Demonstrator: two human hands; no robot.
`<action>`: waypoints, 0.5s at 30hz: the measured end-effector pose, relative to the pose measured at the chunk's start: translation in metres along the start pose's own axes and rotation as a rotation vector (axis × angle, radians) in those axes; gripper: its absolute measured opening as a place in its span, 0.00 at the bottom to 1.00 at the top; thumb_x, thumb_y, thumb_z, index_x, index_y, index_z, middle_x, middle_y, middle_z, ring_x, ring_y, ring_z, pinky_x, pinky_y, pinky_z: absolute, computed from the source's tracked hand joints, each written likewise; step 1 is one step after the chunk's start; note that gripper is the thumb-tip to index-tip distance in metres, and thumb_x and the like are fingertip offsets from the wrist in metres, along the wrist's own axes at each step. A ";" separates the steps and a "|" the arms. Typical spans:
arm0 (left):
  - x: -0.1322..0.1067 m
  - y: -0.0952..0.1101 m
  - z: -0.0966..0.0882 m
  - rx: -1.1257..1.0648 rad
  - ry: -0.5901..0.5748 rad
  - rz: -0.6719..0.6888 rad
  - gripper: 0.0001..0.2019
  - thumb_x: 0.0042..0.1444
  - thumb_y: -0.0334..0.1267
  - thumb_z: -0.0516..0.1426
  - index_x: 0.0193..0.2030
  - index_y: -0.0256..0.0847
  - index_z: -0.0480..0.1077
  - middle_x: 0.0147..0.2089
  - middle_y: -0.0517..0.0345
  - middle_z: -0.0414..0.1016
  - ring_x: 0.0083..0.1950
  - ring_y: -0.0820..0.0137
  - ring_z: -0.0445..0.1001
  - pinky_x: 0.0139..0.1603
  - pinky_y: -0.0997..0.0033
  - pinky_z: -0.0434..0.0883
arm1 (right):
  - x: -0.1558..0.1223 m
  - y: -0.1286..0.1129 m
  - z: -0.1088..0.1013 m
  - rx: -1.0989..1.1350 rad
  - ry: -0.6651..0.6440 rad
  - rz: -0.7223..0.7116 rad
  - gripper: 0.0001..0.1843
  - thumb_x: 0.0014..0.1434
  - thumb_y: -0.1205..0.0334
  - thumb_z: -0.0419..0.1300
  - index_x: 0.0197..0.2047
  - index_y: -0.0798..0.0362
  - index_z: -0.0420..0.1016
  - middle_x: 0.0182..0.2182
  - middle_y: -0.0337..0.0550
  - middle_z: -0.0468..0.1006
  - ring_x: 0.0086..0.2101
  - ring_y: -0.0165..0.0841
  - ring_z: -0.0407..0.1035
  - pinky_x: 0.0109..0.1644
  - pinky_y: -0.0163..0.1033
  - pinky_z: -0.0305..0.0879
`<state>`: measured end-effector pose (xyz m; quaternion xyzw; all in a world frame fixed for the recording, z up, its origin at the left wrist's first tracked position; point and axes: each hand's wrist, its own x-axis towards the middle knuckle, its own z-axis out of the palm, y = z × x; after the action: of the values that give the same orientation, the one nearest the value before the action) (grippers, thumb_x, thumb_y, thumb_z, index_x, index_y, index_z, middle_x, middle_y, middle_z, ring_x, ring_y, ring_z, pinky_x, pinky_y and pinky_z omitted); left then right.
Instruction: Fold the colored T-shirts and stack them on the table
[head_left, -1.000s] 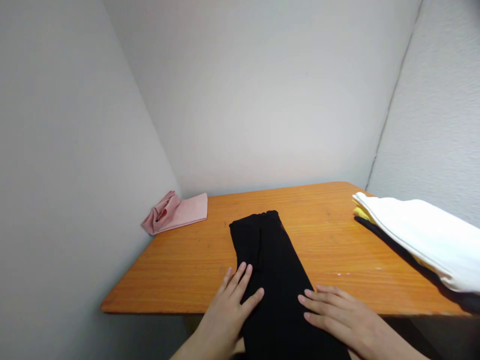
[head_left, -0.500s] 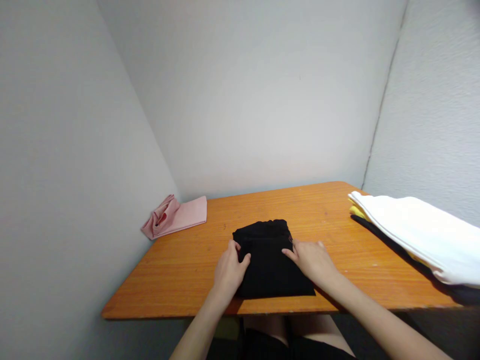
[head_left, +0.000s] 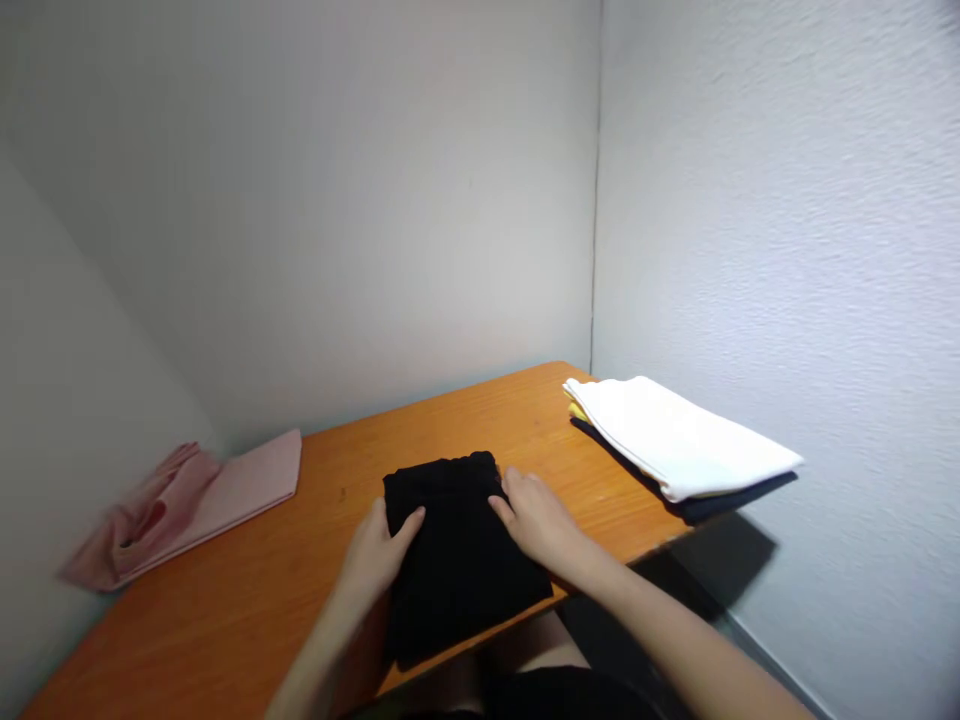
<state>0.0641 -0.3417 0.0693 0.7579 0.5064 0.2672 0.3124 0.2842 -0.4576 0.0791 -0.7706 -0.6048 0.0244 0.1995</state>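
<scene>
A folded black garment (head_left: 457,560) lies on the wooden table near its front edge, with a gathered edge at the far end. My left hand (head_left: 379,550) holds its left side, thumb on top and the other fingers mostly hidden along or under the edge. On the opposite side my right hand (head_left: 536,515) grips the right edge near the far corner, thumb also on the cloth. Whether the fingers reach fully underneath is hidden.
On the right of the table (head_left: 442,435) is a stack of folded cloth: white (head_left: 675,435) on top, yellow and dark layers below, overhanging the edge. A pink folded cloth (head_left: 251,485) with a crumpled end lies at the left. Walls stand behind and on both sides.
The view has turned to the right, so everything appears shifted left and tilted. Both hands stay at the sides of the black garment, whose far end looks flatter and more even.
</scene>
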 end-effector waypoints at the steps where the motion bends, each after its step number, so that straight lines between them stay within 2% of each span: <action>1: 0.000 0.014 0.005 -0.056 -0.005 0.062 0.22 0.56 0.51 0.56 0.51 0.38 0.65 0.53 0.44 0.74 0.56 0.55 0.72 0.56 0.59 0.67 | -0.001 0.010 -0.010 0.002 0.025 0.009 0.17 0.69 0.54 0.50 0.49 0.59 0.68 0.41 0.51 0.75 0.39 0.37 0.71 0.42 0.40 0.67; 3: 0.002 0.050 0.018 -0.181 -0.006 0.185 0.23 0.55 0.50 0.58 0.52 0.39 0.64 0.54 0.46 0.72 0.56 0.58 0.71 0.57 0.61 0.67 | -0.002 0.034 -0.037 -0.007 0.111 0.035 0.14 0.70 0.57 0.47 0.48 0.59 0.65 0.37 0.52 0.76 0.36 0.39 0.72 0.37 0.38 0.63; 5: 0.007 0.095 0.035 -0.282 -0.005 0.232 0.22 0.54 0.47 0.60 0.51 0.39 0.63 0.54 0.45 0.71 0.56 0.59 0.71 0.56 0.62 0.68 | -0.002 0.063 -0.070 -0.034 0.243 0.060 0.12 0.70 0.57 0.46 0.47 0.57 0.63 0.34 0.49 0.76 0.33 0.39 0.72 0.33 0.38 0.59; 7: 0.016 0.144 0.057 -0.382 -0.017 0.217 0.22 0.52 0.44 0.61 0.50 0.38 0.61 0.52 0.44 0.72 0.51 0.60 0.73 0.50 0.63 0.72 | 0.000 0.096 -0.106 -0.085 0.394 0.074 0.13 0.70 0.54 0.45 0.46 0.55 0.62 0.32 0.47 0.75 0.32 0.39 0.71 0.32 0.37 0.56; 10: 0.030 0.210 0.099 -0.600 -0.137 0.265 0.27 0.53 0.45 0.62 0.54 0.41 0.55 0.50 0.46 0.72 0.42 0.65 0.76 0.41 0.65 0.74 | 0.005 0.152 -0.151 -0.216 0.581 0.131 0.15 0.69 0.49 0.46 0.45 0.53 0.62 0.31 0.47 0.74 0.31 0.41 0.70 0.30 0.37 0.53; 13: 0.038 0.252 0.147 -0.761 -0.289 0.322 0.32 0.53 0.45 0.64 0.59 0.44 0.52 0.51 0.46 0.72 0.42 0.65 0.76 0.43 0.63 0.73 | 0.010 0.210 -0.172 -0.339 0.605 0.242 0.16 0.68 0.49 0.47 0.46 0.53 0.62 0.31 0.48 0.75 0.30 0.41 0.69 0.30 0.38 0.51; 15: 0.039 0.264 0.177 -0.797 -0.327 0.341 0.31 0.54 0.44 0.64 0.59 0.43 0.55 0.53 0.44 0.70 0.47 0.62 0.75 0.47 0.60 0.72 | 0.010 0.246 -0.165 -0.363 0.518 0.317 0.15 0.68 0.50 0.48 0.46 0.54 0.63 0.32 0.50 0.75 0.31 0.42 0.70 0.31 0.38 0.52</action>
<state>0.3641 -0.4182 0.1517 0.6834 0.1765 0.3656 0.6068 0.5595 -0.5404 0.1500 -0.8584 -0.4017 -0.2491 0.1995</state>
